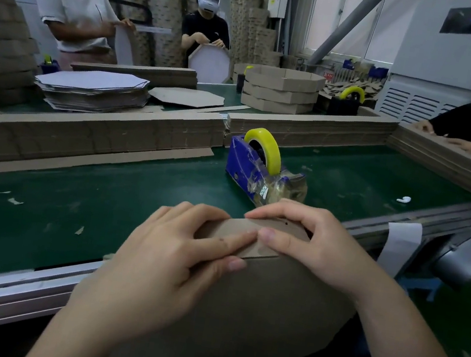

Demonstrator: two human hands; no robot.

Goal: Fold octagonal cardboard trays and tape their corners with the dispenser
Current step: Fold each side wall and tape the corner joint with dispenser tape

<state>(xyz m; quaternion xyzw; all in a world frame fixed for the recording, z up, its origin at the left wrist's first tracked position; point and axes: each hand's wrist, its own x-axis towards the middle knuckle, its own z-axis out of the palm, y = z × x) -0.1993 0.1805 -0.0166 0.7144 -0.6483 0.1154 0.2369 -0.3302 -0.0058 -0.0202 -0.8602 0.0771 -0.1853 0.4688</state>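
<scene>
Grip: left hand point(169, 248) and right hand point(319, 246) pinch one folded corner of the brown octagonal cardboard tray point(238, 316) at the green surface point(102, 204) edge. Likely pre-taping; next needs one hand freed for the blue tape dispenser point(246, 161).

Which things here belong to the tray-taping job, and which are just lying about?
In use: cardboard tray, gripped by left hand and right hand; tape dispenser just behind it.
Lying about: small white object; tape scraps on the green belt.
</scene>
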